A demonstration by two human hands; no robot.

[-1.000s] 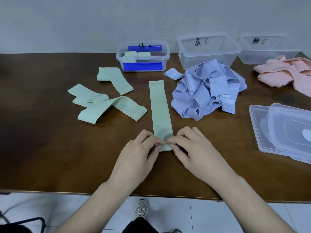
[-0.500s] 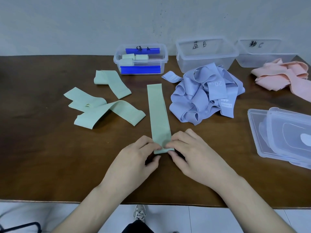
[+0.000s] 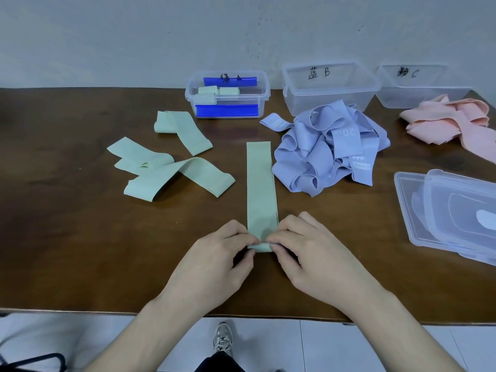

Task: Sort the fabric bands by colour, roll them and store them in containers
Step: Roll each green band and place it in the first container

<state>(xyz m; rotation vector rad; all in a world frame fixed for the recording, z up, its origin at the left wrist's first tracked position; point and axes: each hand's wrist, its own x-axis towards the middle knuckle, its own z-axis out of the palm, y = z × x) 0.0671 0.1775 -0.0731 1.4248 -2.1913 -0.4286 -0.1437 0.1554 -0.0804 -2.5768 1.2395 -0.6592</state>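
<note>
Brown table (image 3: 67, 237) seen from its near edge, with both hands just inside that edge: the left hand (image 3: 214, 264) and the right hand (image 3: 314, 259) each pinch the near, turned-up end of a green band (image 3: 261, 189), which lies flat and straight, running away toward the wall. Bare wood spreads wide to the left of the hands; to the right, stacked clear lids (image 3: 453, 213) lie near the table's right edge. Loose green bands (image 3: 171, 167) lie left of the straight band, a blue band heap (image 3: 330, 149) just right of it, and pink bands (image 3: 453, 122) at the far right. Along the wall stand three clear containers: the green-labelled box (image 3: 228, 93) holds rolled green bands, while box B (image 3: 330, 87) and box C (image 3: 418, 87) show nothing inside
</note>
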